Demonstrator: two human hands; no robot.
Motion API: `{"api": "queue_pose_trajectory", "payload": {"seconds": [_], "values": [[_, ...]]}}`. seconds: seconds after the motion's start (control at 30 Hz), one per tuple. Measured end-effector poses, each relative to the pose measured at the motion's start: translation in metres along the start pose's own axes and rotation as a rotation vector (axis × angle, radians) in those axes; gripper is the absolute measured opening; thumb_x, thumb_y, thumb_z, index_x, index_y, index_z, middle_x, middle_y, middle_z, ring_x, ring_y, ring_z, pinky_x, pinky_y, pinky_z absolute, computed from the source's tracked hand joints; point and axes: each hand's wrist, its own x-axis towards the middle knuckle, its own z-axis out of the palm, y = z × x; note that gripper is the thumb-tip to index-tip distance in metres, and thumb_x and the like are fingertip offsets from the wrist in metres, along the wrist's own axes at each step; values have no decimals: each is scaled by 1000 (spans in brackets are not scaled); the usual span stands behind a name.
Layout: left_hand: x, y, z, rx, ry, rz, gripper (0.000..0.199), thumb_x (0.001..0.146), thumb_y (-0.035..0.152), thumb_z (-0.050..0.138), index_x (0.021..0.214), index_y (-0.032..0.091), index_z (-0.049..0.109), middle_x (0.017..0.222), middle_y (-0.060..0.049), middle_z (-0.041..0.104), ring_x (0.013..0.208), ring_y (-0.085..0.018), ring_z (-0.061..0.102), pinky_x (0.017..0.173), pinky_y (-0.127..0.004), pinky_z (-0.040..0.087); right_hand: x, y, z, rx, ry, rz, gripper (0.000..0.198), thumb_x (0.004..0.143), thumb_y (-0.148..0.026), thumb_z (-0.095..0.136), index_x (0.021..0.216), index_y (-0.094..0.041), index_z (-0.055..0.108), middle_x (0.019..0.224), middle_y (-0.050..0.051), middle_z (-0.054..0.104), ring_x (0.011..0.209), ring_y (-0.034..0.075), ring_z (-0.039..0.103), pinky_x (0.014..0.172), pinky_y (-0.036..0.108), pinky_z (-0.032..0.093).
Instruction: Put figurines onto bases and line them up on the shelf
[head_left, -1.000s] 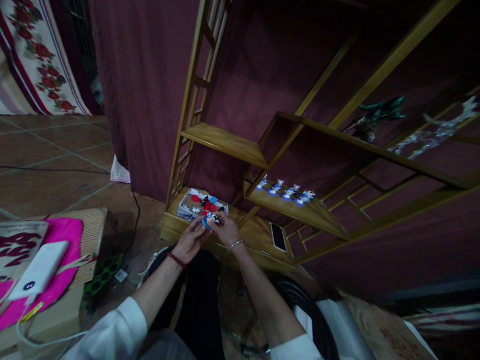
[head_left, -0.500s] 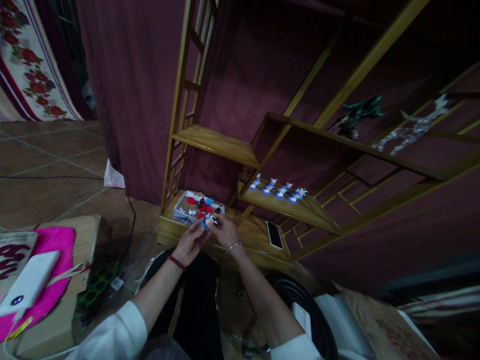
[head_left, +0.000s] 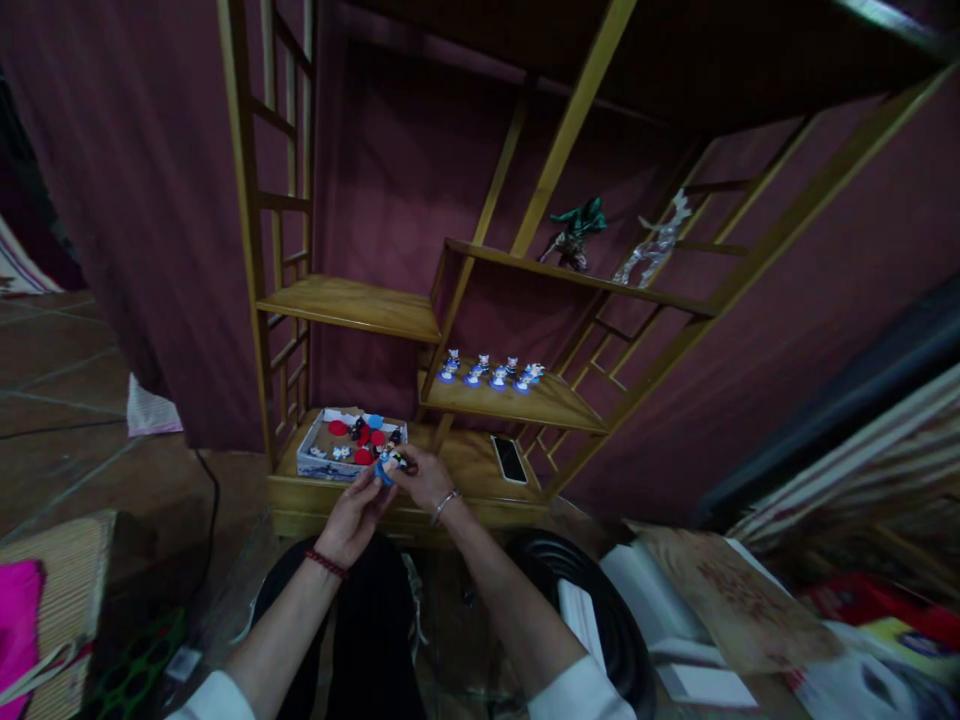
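Observation:
Both my hands meet on one small figurine (head_left: 390, 464) with a blue base, in front of the box. My left hand (head_left: 356, 518) pinches it low, by the base. From the right, my right hand (head_left: 426, 478) grips its upper part, and the fingers hide some of it. Just behind is a shallow cardboard box (head_left: 311, 465) holding red and blue discs and several small white and black figurines. Up on the middle shelf (head_left: 517, 402), several similar white and blue figurines (head_left: 498, 377) stand on blue round bases in rows.
A phone (head_left: 510, 460) lies on the lowest board of the wooden shelf unit. Above, a green dark statuette (head_left: 576, 235) and a clear glass-like ornament (head_left: 656, 245) stand on a higher shelf. A black round stool (head_left: 622, 640), papers and bags sit at lower right; a straw-mat-topped stand (head_left: 67, 580) is at left.
My view has turned to the right, so the shelf unit sits further left in it. My hands still hold the figurine together in front of the box.

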Motion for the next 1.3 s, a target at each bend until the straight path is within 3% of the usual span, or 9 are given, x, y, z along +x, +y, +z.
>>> {"api": "queue_pose_trajectory", "payload": {"seconds": [0.17, 0.4, 0.83, 1.07, 1.3], "values": [[3, -15, 12, 9, -27, -21, 25, 70, 1, 54, 89, 15, 61, 95, -4, 63, 86, -12, 58, 85, -30, 44, -9, 6, -21, 29, -2, 7, 27, 69, -27, 56, 96, -23, 58, 82, -1, 64, 70, 11, 57, 65, 21, 45], [11, -34, 36, 31, -40, -62, 26, 69, 0, 54, 88, 17, 61, 92, -3, 63, 87, -12, 58, 86, -30, 43, -22, 16, -44, -40, 132, 21, 20, 72, -30, 53, 91, -25, 58, 83, -2, 64, 75, 13, 59, 68, 23, 45], [26, -59, 65, 57, -127, -92, 26, 69, 1, 54, 89, 16, 61, 85, -2, 64, 79, -10, 59, 78, -24, 45, -35, 41, -69, -37, 240, 75, 33, 66, -28, 61, 98, -21, 56, 93, 4, 62, 87, 17, 55, 79, 30, 42], [33, -75, 76, 86, -158, -138, 28, 69, 1, 55, 91, 18, 60, 85, -1, 63, 77, -9, 58, 75, -23, 45, -41, 58, -83, -34, 275, 54, 27, 68, -32, 60, 92, -22, 58, 89, 3, 62, 84, 16, 55, 77, 29, 42], [38, -90, 92, 127, -117, -178, 25, 69, 0, 55, 86, 17, 60, 84, -1, 63, 70, -8, 58, 68, -20, 46, -45, 77, -98, 20, 299, 86, 29, 67, -32, 60, 95, -23, 57, 90, 2, 62, 84, 16, 57, 77, 30, 44]]}}
